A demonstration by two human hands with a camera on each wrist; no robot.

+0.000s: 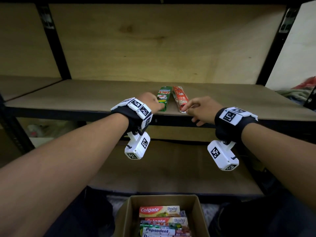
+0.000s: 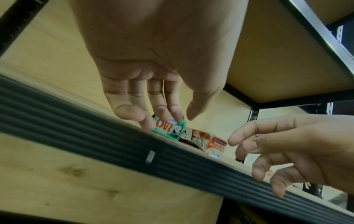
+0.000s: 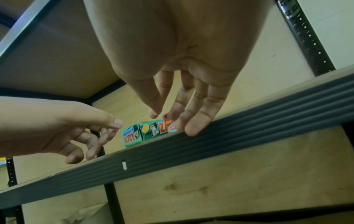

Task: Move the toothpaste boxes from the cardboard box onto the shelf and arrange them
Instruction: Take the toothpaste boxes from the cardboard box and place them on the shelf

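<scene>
- Head view: both forearms stretched forward at shelf height, each wrist wearing a black strap with white marker blocks.
- Left hand knuckles-up at the near end of the green toothpaste box, fingers curled down onto it and mostly hidden behind the back of the hand.
- Right hand palm-down, index tip touching the near end of the orange toothpaste box, other fingers loosely bent and hanging over the shelf's front lip.
- Two boxes lying flat, lengthwise front-to-back, near ends just short of the front edge, a thin gap between them. Loads of bare board left, right and behind.
- Cardboard box down at bottom centre, open, more toothpaste boxes stacked inside.
- Left wrist view: left hand seen from the palm side, fingers pointing down, tips resting on the green box's end, thumb just off to the side and not clearly touching. More a light press than a pinch.
- Orange box beside it; right hand coming in with fingers spread and loosely bent, lower ones over the ribbed dark front rail.
- Right wrist view: right hand fingers long and fairly straight, tips down by the orange box's end and the rail, holding nothing.
- Green box sitting right at the front edge, left hand next to it with fingers loosely curled, thumb out; contact hard to call from this angle.
</scene>
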